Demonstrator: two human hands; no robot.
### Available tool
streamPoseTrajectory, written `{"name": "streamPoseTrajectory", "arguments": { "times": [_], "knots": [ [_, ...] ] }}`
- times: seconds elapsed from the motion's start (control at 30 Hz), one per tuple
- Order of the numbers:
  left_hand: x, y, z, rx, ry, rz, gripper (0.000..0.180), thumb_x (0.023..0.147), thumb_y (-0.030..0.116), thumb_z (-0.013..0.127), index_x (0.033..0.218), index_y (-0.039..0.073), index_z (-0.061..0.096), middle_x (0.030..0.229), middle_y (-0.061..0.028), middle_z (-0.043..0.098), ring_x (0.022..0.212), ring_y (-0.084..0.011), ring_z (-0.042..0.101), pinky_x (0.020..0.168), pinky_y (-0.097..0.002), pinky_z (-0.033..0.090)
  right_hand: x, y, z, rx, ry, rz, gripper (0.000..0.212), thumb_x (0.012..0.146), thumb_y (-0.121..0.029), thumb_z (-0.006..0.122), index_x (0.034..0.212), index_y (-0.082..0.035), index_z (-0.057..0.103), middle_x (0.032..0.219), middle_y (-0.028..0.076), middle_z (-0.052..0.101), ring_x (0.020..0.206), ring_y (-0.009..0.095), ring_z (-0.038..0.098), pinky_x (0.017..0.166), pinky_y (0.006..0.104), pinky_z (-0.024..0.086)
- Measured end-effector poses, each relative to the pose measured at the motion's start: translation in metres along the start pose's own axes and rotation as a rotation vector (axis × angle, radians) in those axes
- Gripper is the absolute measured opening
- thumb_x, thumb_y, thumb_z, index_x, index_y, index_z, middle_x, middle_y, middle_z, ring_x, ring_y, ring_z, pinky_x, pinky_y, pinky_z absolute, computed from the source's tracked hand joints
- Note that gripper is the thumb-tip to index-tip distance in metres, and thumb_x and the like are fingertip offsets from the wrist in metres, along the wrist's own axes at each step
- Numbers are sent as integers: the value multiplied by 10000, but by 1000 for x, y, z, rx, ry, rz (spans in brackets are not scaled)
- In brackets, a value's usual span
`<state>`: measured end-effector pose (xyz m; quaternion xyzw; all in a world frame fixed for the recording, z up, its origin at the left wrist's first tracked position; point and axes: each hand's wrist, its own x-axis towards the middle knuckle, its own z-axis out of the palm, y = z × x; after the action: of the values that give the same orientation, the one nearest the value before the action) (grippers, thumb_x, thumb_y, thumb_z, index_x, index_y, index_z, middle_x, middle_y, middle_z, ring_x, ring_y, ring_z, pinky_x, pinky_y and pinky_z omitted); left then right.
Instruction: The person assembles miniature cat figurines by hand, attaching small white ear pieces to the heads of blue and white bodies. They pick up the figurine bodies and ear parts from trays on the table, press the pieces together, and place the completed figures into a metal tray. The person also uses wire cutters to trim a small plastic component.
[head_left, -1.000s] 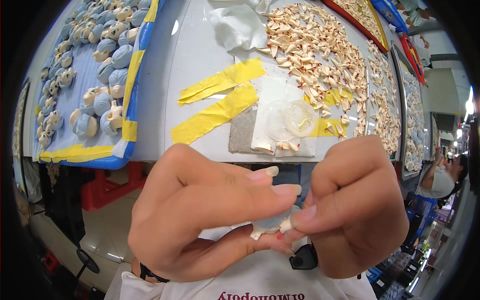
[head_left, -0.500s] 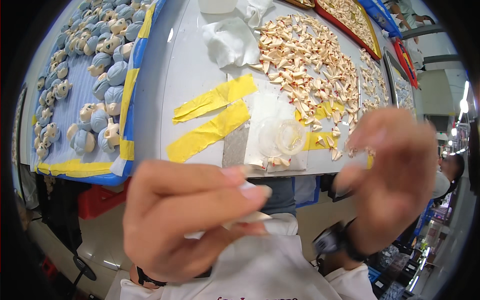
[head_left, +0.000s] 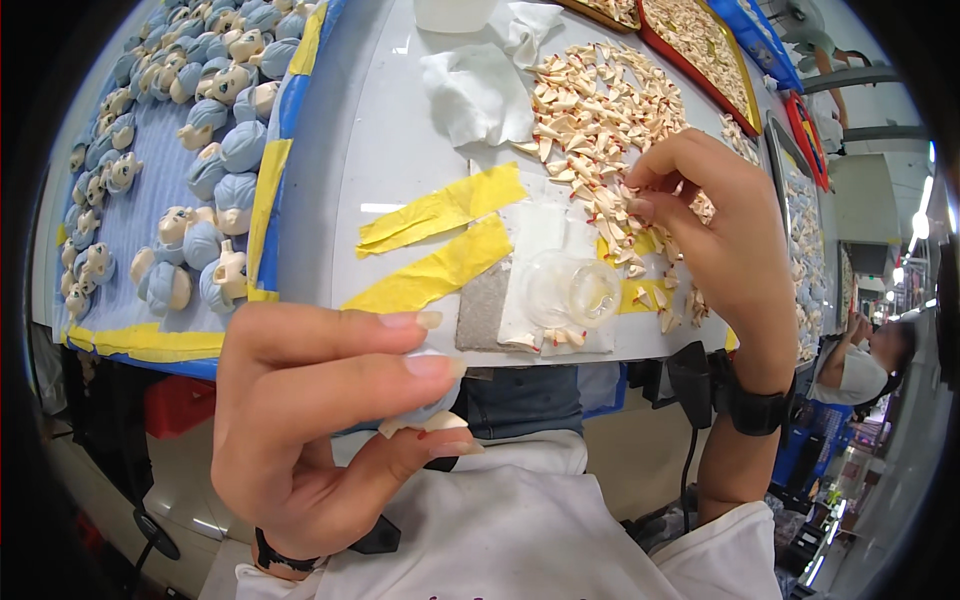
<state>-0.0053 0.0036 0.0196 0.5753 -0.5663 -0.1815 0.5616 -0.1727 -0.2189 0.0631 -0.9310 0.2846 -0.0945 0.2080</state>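
Note:
My left hand is closed around a small doll head with blue-grey hair, held above my lap near the table's front edge. Fingers cover most of the head; a cream part with a small red spot sticks out below it. At the right, the thumb and forefinger of my right hand pinch together at the edge of a heap of small cream, red-tipped pointed pieces. What lies between those fingertips is too small to make out. A round clear plastic dish stands between my hands.
A blue tray edged with yellow tape holds many doll heads at the left. White cloths, yellow tape strips and a grey pad lie mid-table. A red tray of cream pieces is far right. Another person sits beyond.
My right hand has moved forward and left onto the heap of cream pieces. My left hand has shifted slightly left and turned, so the doll head in it shows more.

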Motion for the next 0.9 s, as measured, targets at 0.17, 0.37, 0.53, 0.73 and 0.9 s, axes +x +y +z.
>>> {"name": "streamPoseTrajectory", "arguments": {
  "times": [0.17, 0.37, 0.53, 0.73, 0.9],
  "knots": [
    [2, -1, -2, -8, 8, 2, 435, 671, 140, 826, 1012, 29, 578, 1055, -145, 525, 904, -173, 520, 746, -241, 432, -3, 2, -2, -86, 129, -78, 117, 712, 27, 642, 818, 12, 595, 751, 119, 602, 697, 249, 595, 640, 320, 455],
    [3, -2, 2, -18, -4, 43, 431, 679, 170, 821, 1002, 17, 582, 1033, -151, 542, 896, -193, 532, 784, -271, 426, -10, 6, -3, -7, 304, -45, 90, 758, 30, 625, 844, 31, 596, 762, 101, 638, 707, 184, 621, 670, 273, 464],
    [3, 3, 3, -23, -2, 39, 420, 680, 175, 819, 991, 10, 589, 1017, -155, 562, 888, -202, 543, 787, -279, 422, -19, -1, -1, 229, 396, 140, 52, 821, 26, 595, 872, 38, 596, 778, 58, 642, 748, 94, 607, 723, 219, 471],
    [3, 5, 0, -7, -6, 38, 441, 673, 198, 822, 997, 9, 590, 1016, -160, 565, 891, -201, 544, 786, -279, 424, -33, 6, -4, 349, 386, 130, 115, 823, 36, 580, 935, 40, 605, 894, 46, 628, 838, 93, 586, 772, 216, 449],
    [1, 2, 3, -38, 6, 37, 459, 679, 203, 820, 1016, 3, 580, 1016, -170, 555, 891, -199, 545, 788, -279, 432, -51, -1, -10, 323, 444, 224, 152, 866, 17, 532, 989, 40, 618, 920, 44, 620, 853, 86, 567, 775, 209, 431]
  ]
}}
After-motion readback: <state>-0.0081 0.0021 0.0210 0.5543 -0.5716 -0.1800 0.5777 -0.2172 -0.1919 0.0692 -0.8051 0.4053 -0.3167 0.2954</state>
